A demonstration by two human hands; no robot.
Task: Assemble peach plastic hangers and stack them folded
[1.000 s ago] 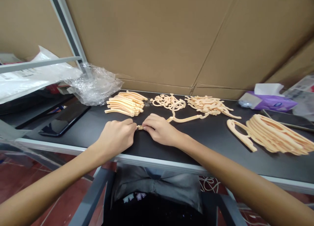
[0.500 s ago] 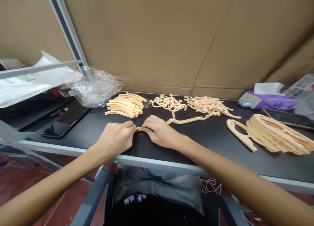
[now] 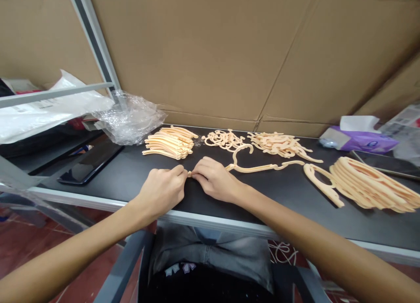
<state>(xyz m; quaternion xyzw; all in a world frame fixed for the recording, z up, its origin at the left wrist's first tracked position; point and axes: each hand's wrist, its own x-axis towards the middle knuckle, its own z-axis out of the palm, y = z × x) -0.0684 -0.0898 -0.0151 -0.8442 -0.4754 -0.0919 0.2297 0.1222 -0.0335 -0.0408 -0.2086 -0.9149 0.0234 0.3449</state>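
Note:
A cream plastic folding clothes hanger (image 3: 257,168) lies stretched out over the black tabletop, its hook pointing to the back. My right hand (image 3: 213,178) is closed around the hanger's left arm, thumb and fingers pinched near a joint. Close beside it, my left hand (image 3: 166,187) is closed too, pinching the outer end at the same joint. Only a small bit of the joint shows between the two hands; the piece inside my left fist is hidden. The hanger's right arm and curved end piece reach out toward the right, held by neither hand.
Behind the hands lie piles of straight hanger arms (image 3: 170,142), hooks (image 3: 223,139) and curved end pieces (image 3: 282,144). A stack of folded hangers (image 3: 370,182) sits at right, near a purple tissue pack (image 3: 364,139). A black phone (image 3: 90,163) and clear plastic wrap (image 3: 131,117) are at left.
Both hands stay pinched at the joint, drawn slightly closer together. The hanger's right end has swung outward and straightened, now reaching nearer the folded stack. The view has shifted slightly.

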